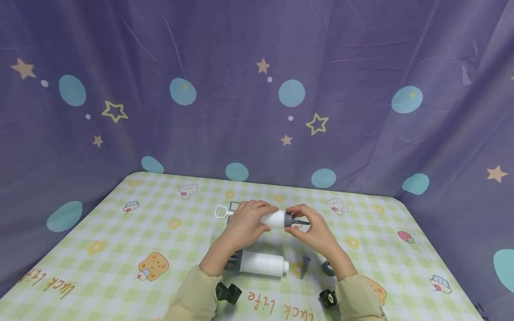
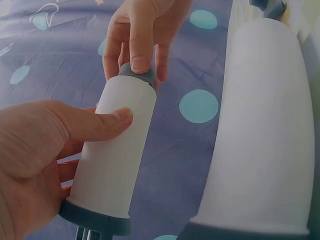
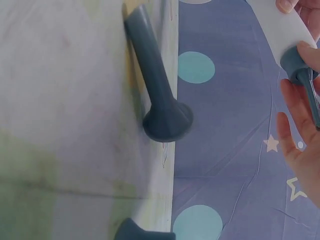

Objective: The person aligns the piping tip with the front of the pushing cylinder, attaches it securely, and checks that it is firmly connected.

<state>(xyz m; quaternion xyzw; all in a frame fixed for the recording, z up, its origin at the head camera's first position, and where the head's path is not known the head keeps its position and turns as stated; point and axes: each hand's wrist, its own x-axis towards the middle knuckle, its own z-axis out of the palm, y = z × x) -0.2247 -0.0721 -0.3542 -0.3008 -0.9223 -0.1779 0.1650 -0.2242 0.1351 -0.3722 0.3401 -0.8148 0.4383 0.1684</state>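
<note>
The left hand [image 1: 250, 223] grips a white bottle [image 1: 275, 220] while the right hand [image 1: 316, 228] pinches its gray cap [image 1: 288, 220] above the tabletop [image 1: 188, 249].

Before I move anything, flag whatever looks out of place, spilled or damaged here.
Nothing looks spilled or damaged. The white bottle lying on its side has a bare neck, and a gray nozzle lies apart from it, so the two look unassembled.

Two white cylinders [image 1: 275, 220] [image 1: 263, 263], two dark nozzles [image 1: 288, 220] [image 1: 304, 266], one dark ring [image 1: 325, 268].
</note>
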